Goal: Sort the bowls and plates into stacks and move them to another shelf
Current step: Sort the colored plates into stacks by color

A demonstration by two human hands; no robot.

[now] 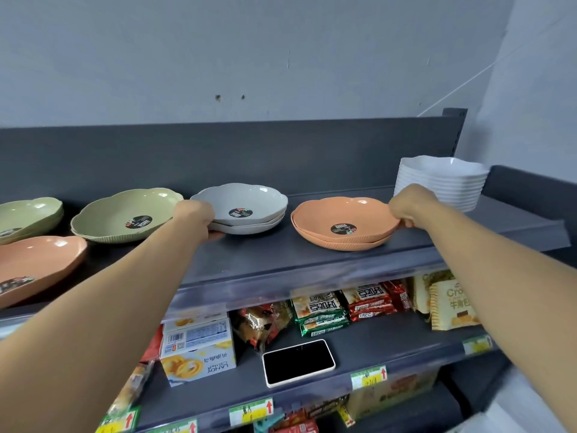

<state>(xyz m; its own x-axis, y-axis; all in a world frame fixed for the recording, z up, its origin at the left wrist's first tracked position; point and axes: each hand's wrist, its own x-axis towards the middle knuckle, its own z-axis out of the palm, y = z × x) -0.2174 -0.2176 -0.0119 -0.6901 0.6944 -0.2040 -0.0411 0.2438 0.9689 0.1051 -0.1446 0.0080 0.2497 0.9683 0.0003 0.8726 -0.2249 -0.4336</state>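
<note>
On the top shelf [312, 264] sit two stacked grey plates [246, 201] in the middle. My left hand [196, 217] grips their left rim, thumb below. To the right lie two stacked orange plates [331, 214]; my right hand [406, 207] pinches their right rim. A green plate [125, 210] lies left of the grey pair, another green plate [28, 214] at the far left, and a single orange plate [37, 264] at the front left. A tall stack of white bowls [443, 179] stands at the back right.
The shelf has a dark back panel [218, 154] and a raised front lip. Below, a second shelf holds snack packets [343, 304], a biscuit box [199, 348] and a phone [298, 360] lying flat. A grey wall rises behind.
</note>
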